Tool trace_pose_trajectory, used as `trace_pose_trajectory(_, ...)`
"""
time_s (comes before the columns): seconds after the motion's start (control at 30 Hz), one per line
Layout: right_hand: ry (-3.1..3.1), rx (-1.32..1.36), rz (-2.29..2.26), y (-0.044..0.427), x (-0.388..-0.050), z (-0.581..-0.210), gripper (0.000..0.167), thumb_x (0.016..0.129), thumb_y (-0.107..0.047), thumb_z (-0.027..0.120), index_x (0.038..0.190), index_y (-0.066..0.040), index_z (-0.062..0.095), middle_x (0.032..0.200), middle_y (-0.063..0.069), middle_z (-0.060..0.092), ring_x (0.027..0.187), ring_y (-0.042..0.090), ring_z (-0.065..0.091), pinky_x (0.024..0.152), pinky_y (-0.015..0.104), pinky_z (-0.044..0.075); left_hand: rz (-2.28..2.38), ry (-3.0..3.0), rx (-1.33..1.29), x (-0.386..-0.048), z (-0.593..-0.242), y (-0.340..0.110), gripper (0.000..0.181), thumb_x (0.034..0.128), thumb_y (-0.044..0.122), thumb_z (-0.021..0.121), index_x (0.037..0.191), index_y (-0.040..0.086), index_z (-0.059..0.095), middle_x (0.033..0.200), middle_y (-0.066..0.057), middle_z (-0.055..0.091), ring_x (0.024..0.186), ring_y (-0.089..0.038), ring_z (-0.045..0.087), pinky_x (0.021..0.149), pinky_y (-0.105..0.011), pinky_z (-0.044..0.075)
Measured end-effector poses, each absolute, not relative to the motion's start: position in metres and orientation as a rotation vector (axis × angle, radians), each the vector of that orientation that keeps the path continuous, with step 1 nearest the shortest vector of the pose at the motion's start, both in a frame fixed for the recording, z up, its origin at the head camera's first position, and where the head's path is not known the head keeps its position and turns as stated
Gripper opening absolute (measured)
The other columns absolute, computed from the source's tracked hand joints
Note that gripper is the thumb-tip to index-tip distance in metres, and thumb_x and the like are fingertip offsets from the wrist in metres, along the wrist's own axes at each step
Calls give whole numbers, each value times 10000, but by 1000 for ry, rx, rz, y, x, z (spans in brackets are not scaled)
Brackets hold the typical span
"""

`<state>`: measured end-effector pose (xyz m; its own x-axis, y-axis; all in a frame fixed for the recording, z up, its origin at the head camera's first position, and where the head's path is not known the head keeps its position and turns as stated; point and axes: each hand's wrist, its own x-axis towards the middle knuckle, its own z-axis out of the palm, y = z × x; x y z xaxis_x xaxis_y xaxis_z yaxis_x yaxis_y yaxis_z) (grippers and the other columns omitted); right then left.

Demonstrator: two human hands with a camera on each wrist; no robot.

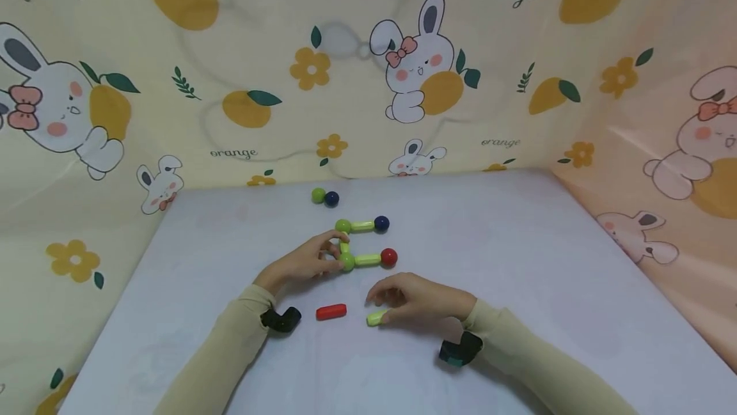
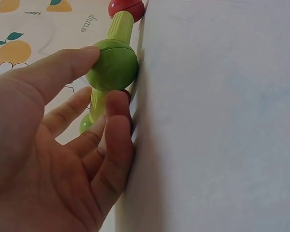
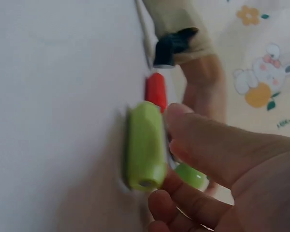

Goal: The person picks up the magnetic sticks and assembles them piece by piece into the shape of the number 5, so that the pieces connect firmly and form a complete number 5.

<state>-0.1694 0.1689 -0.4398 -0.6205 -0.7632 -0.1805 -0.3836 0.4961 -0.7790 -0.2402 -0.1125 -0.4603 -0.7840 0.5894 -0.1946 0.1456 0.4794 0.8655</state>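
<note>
A joined piece of light green rods (image 1: 367,260) and balls lies on the table, with a red ball (image 1: 389,257) and a dark blue ball (image 1: 382,224) at its right ends. My left hand (image 1: 308,260) grips its near left corner; in the left wrist view, the thumb of that hand (image 2: 63,140) rests on the green ball (image 2: 112,66) and the fingers curl beside the rod below it. Close to a loose light green rod (image 1: 376,318) is my right hand (image 1: 423,298). In the right wrist view that hand (image 3: 217,169) has thumb and fingers beside the rod (image 3: 146,147), not closed round it.
A red rod (image 1: 331,312) lies between the two forearms. Farther back on the white table (image 1: 489,229), a green ball (image 1: 318,195) and a dark blue ball (image 1: 331,199) sit side by side. Printed cloth (image 1: 357,108) stands behind the table and along its sides.
</note>
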Motion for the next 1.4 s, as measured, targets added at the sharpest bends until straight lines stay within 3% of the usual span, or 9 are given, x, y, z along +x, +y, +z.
trace_pose_trajectory(0.43,2198,-930,-970,167,-167,-447,272,882,-142,784,1148,-144,725,952,-56,671,845,55,547,763,178,481,1263,2251,596,-236,-457,-109,502,964,148,676,1411,117,450,1108,-127,614,643,-164,523,576,-258,432)
trace_pose_trajectory(1.4,2204,-954,-989,169,-171,-435,278,895,-119,765,1170,-142,736,983,-59,710,831,23,556,783,187,506,1257,2259,564,-238,-455,-109,491,967,150,675,1406,139,455,1100,-110,619,640,-163,537,577,-265,433)
